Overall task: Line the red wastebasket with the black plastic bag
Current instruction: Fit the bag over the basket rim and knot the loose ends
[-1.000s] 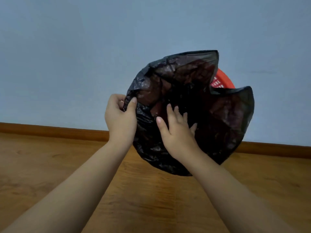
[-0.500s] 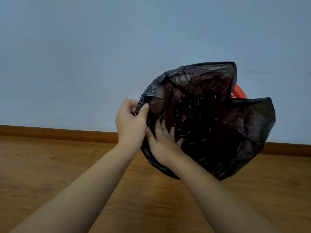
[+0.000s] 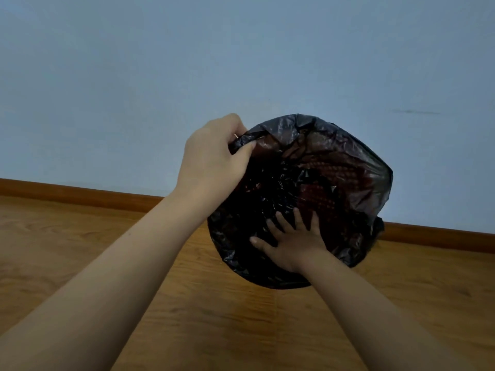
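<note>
Head view, risks. The left grip (image 3: pixel 211 162) is curled tight on the upper-left edge of the black plastic bag (image 3: pixel 345 145), thumb over a bunched fold. The right grip (image 3: pixel 292 245) holds nothing: its fingers are spread flat inside the bag's mouth and press the film down. The red wastebasket (image 3: pixel 329 170) shows only as red mesh through the thin film. The bag drapes over nearly all of it, and we cannot tell whether the edge is folded over the rim on the far and right sides.

We judge three hazards:
- The film looks thin, so a hard pull from the left grip against the pressing right grip could stretch or tear it at the pinched fold.
- A one-sided pull could drag the draped right edge off the rim, or tip the light basket.
- Air trapped under the film could keep the liner from seating at the bottom, and the bunched centre suggests it is not yet down.

Head view, surroundings. The wastebasket stands on a wooden floor (image 3: pixel 241 330) of warm brown planks, close to a brown baseboard (image 3: pixel 80 192). Above this rises a plain pale blue wall (image 3: pixel 241 62), with a faint dark smudge at the right. The light is dim and even.
</note>
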Action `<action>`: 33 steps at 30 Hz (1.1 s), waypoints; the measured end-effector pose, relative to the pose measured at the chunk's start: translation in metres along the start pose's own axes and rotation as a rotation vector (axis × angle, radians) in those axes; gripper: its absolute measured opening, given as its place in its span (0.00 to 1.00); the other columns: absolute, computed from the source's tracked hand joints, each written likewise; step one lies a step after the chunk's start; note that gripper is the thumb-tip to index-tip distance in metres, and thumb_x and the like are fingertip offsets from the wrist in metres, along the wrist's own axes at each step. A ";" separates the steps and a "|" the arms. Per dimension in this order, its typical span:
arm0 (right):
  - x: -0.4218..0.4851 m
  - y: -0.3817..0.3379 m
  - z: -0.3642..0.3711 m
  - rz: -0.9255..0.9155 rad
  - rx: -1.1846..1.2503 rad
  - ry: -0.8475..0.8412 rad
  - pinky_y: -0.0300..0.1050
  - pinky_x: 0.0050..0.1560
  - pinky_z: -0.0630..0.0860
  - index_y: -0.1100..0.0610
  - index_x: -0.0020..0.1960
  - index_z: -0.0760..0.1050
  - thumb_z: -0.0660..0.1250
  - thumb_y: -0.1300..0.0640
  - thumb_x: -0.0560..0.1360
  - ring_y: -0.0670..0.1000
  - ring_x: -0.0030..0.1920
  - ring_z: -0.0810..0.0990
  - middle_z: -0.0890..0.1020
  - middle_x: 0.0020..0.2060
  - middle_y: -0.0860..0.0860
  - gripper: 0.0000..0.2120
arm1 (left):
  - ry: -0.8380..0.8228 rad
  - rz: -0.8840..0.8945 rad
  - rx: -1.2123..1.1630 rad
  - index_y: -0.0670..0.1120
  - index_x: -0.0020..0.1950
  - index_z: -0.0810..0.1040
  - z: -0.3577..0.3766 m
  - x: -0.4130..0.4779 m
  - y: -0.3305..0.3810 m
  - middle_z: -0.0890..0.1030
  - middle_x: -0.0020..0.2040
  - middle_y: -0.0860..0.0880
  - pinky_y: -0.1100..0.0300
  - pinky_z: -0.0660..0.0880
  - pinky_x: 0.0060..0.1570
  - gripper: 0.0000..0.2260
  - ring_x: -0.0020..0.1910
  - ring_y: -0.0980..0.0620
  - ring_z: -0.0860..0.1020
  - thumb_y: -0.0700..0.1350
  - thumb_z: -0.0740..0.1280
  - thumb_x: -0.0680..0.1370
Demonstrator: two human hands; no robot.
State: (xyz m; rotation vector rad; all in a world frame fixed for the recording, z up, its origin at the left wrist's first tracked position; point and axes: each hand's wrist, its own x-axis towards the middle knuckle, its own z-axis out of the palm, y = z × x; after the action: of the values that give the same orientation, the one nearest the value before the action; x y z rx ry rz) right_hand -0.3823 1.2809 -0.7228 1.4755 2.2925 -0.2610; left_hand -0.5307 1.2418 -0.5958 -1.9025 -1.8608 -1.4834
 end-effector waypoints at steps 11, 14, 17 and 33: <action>-0.027 -0.019 -0.039 -0.250 0.233 0.213 0.56 0.70 0.40 0.51 0.74 0.50 0.50 0.32 0.73 0.57 0.72 0.35 0.46 0.75 0.49 0.36 | -0.194 0.037 0.176 0.45 0.46 0.77 -0.006 0.007 -0.014 0.79 0.45 0.43 0.61 0.62 0.40 0.06 0.46 0.45 0.75 0.44 0.68 0.72; -0.019 -0.025 -0.026 -0.313 0.148 0.292 0.50 0.69 0.37 0.53 0.74 0.48 0.53 0.38 0.75 0.58 0.72 0.34 0.44 0.75 0.51 0.34 | -0.302 0.060 0.221 0.44 0.48 0.77 -0.005 0.005 -0.010 0.78 0.45 0.43 0.57 0.64 0.43 0.07 0.47 0.44 0.74 0.45 0.67 0.73; -0.011 -0.020 -0.001 -0.348 0.335 0.279 0.42 0.68 0.32 0.59 0.72 0.48 0.62 0.48 0.76 0.58 0.72 0.34 0.40 0.74 0.55 0.34 | -0.361 0.080 0.243 0.43 0.47 0.76 -0.007 0.005 -0.009 0.76 0.43 0.43 0.56 0.65 0.41 0.07 0.45 0.43 0.73 0.45 0.67 0.74; -0.021 -0.015 -0.005 -0.225 0.187 0.058 0.58 0.70 0.38 0.51 0.74 0.41 0.52 0.32 0.72 0.54 0.68 0.25 0.36 0.73 0.48 0.39 | -0.211 0.059 0.251 0.42 0.48 0.76 -0.003 0.007 -0.030 0.78 0.46 0.41 0.52 0.69 0.45 0.07 0.48 0.41 0.75 0.44 0.67 0.73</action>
State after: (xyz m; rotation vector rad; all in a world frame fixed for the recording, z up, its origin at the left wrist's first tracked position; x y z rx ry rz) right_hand -0.3891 1.2594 -0.7104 1.3229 2.5428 -0.5160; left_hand -0.5576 1.2525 -0.6054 -2.0351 -1.9468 -1.0091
